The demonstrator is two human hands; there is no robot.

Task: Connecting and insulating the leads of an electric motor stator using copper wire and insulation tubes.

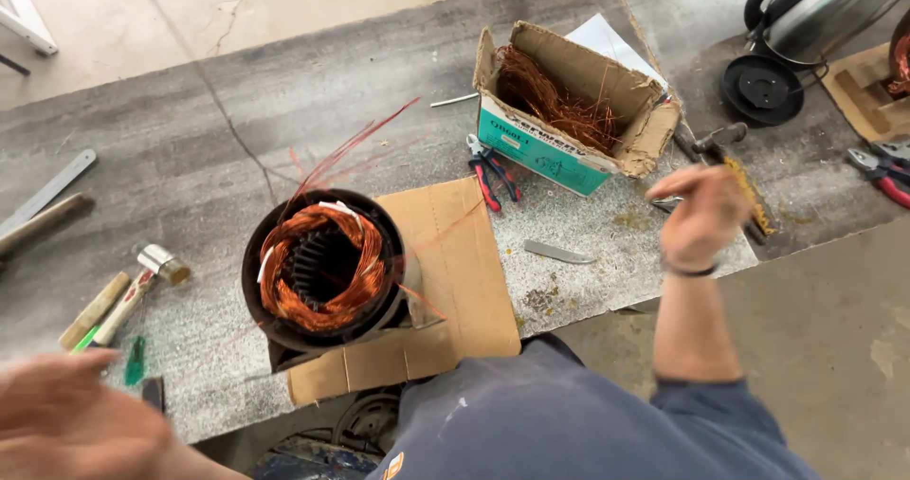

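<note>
A round black motor stator (324, 270) with copper windings stands on a piece of cardboard (453, 281) at the table's front edge; thin red wires stick up from it. My left hand (71, 423) is blurred at the bottom left, fingers spread, holding nothing I can see. My right hand (700, 217) hangs raised over the table's right edge, fingers loosely curled, with nothing visible in it. It is nearest a wire brush (749, 191) and a small metal blade (557, 252).
An open cardboard box (569, 153) of scrap copper wire stands behind, with red-handled pliers (493, 179) beside it. A hammer (137, 286), wooden sticks and a metal bar lie at the left. A metal kettle (825, 6) and more pliers (882, 169) sit far right.
</note>
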